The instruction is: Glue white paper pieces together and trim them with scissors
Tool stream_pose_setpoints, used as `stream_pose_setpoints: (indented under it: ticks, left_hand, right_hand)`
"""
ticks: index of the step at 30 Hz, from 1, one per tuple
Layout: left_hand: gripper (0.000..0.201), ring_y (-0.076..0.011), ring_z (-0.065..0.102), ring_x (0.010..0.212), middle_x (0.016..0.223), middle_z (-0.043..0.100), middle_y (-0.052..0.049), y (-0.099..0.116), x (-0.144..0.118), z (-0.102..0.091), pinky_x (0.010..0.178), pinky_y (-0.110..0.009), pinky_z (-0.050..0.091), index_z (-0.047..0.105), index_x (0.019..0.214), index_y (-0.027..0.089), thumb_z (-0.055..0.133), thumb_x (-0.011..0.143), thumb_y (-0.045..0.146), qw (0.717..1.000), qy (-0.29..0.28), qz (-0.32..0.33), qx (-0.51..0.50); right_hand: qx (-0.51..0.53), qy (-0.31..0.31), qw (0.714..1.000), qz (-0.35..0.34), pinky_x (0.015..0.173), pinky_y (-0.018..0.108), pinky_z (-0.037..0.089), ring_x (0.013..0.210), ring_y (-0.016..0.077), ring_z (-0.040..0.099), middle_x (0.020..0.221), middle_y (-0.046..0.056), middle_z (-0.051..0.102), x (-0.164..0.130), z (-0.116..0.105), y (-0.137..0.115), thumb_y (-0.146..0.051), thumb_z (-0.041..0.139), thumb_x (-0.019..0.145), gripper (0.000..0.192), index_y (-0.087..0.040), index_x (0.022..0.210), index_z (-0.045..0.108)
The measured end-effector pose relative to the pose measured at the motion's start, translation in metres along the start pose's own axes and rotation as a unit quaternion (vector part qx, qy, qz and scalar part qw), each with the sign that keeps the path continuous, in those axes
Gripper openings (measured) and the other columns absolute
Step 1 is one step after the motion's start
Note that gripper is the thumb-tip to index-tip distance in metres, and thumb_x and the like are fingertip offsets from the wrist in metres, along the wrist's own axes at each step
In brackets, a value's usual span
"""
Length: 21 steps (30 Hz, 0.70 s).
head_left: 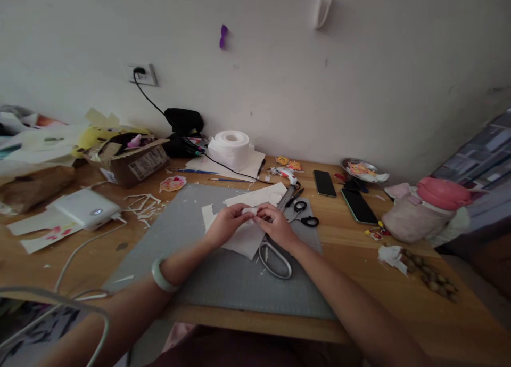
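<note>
My left hand (225,224) and my right hand (275,224) meet over a grey cutting mat (223,276). Both pinch a small white paper piece (250,211) between the fingertips. A larger white sheet (245,240) lies on the mat under the hands. Large grey-handled scissors (274,259) rest on the mat just below my right wrist. A pale green bangle (162,276) circles my left wrist.
Small black scissors (305,213), a ruler (286,197), a glue gun (284,173), two phones (324,182) (358,206), a tissue roll (230,147), a cardboard box (133,162), a white device (85,208) with cable, paper scraps (143,204), a metal dish (359,169), a pink-capped bag (427,210) and nuts (431,276).
</note>
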<state>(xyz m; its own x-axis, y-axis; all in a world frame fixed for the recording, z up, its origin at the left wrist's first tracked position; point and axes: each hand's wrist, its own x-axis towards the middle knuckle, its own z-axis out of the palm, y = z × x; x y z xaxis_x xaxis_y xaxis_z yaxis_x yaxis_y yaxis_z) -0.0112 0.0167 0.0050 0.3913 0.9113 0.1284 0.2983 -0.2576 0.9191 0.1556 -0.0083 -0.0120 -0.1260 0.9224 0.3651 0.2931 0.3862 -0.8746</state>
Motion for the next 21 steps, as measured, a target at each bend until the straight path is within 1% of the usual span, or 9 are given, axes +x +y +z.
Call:
stream_pose_setpoints:
  ticks: [1,3,5,6,8,10,14,18,21]
  left_hand:
    - [0.032,-0.0130,0.049,0.056,0.058,0.057,0.004,0.0003,-0.0003,0.0000,0.056,-0.024,0.038,0.066,0.086,0.018,0.056,0.072,0.045,1.000,-0.002,0.000,0.010]
    - [0.033,-0.0131,0.049,0.056,0.060,0.058,0.003,0.0011,-0.0010,0.0003,0.056,-0.024,0.038,0.066,0.086,0.018,0.055,0.073,0.046,1.000,-0.011,-0.001,0.021]
    - [0.032,-0.0139,0.053,0.062,0.066,0.062,0.001,0.0020,-0.0016,0.0007,0.059,-0.024,0.039,0.065,0.085,0.018,0.055,0.073,0.046,0.999,-0.025,0.003,0.024]
    - [0.031,-0.0144,0.054,0.064,0.069,0.063,0.000,0.0025,-0.0019,0.0008,0.061,-0.024,0.040,0.065,0.085,0.018,0.055,0.074,0.045,0.999,-0.032,0.006,0.025]
    - [0.030,-0.0148,0.055,0.068,0.073,0.065,0.000,0.0032,-0.0022,0.0009,0.064,-0.025,0.041,0.065,0.084,0.018,0.054,0.074,0.044,0.999,-0.041,0.008,0.028]
    - [0.029,-0.0146,0.055,0.067,0.072,0.064,0.000,0.0039,-0.0022,0.0007,0.063,-0.025,0.041,0.065,0.083,0.018,0.054,0.074,0.043,0.998,-0.046,0.004,0.036]
    - [0.028,-0.0140,0.054,0.066,0.070,0.063,0.001,0.0042,-0.0018,0.0005,0.063,-0.024,0.041,0.065,0.080,0.018,0.053,0.074,0.043,0.998,-0.050,0.007,0.046]
    - [0.027,-0.0146,0.055,0.066,0.070,0.063,0.000,0.0046,-0.0016,0.0004,0.064,-0.025,0.041,0.064,0.077,0.018,0.054,0.074,0.043,0.998,-0.057,-0.010,0.020]
    - [0.026,-0.0157,0.058,0.069,0.074,0.065,0.000,0.0052,-0.0018,0.0006,0.065,-0.026,0.043,0.064,0.078,0.018,0.056,0.073,0.043,0.998,-0.058,-0.019,-0.004]
  right_hand:
    - [0.006,0.011,1.000,0.005,0.072,0.028,0.045,0.081,0.0151,0.055,0.086,0.004,0.059,-0.0004,-0.0006,-0.0007,-0.031,0.059,0.078,0.015,-0.019,0.070,0.059]
    - [0.024,0.034,0.999,0.027,0.071,0.028,0.045,0.077,0.0143,0.055,0.084,0.002,0.059,-0.0009,-0.0019,-0.0014,-0.032,0.058,0.077,0.012,-0.020,0.080,0.059]
    - [0.042,0.046,0.997,0.042,0.069,0.027,0.045,0.074,0.0136,0.054,0.087,0.002,0.058,-0.0009,-0.0027,-0.0009,-0.033,0.059,0.077,0.017,-0.021,0.089,0.060]
    - [0.047,0.046,0.997,0.038,0.069,0.028,0.045,0.074,0.0138,0.055,0.090,0.003,0.058,-0.0006,-0.0029,-0.0003,-0.033,0.059,0.076,0.019,-0.021,0.090,0.061]
    - [0.046,0.045,0.998,0.016,0.071,0.028,0.045,0.080,0.0151,0.055,0.093,0.004,0.058,0.0003,-0.0026,0.0014,-0.034,0.059,0.076,0.016,-0.021,0.084,0.063]
    - [0.041,0.050,0.998,0.001,0.072,0.028,0.044,0.086,0.0166,0.055,0.094,0.005,0.058,0.0012,-0.0021,0.0030,-0.034,0.059,0.076,0.015,-0.020,0.078,0.064]
    - [0.029,0.063,0.998,0.011,0.075,0.029,0.044,0.091,0.0170,0.054,0.097,0.006,0.058,0.0019,-0.0023,0.0041,-0.035,0.057,0.077,0.017,-0.020,0.074,0.062]
    - [0.022,0.082,0.996,-0.002,0.077,0.029,0.044,0.089,0.0170,0.054,0.093,0.006,0.059,0.0021,-0.0036,0.0040,-0.036,0.053,0.080,0.018,-0.020,0.073,0.058]
    - [0.019,0.104,0.994,-0.002,0.073,0.028,0.045,0.082,0.0167,0.054,0.086,0.005,0.058,0.0018,-0.0029,0.0051,-0.037,0.051,0.081,0.019,-0.020,0.072,0.056]
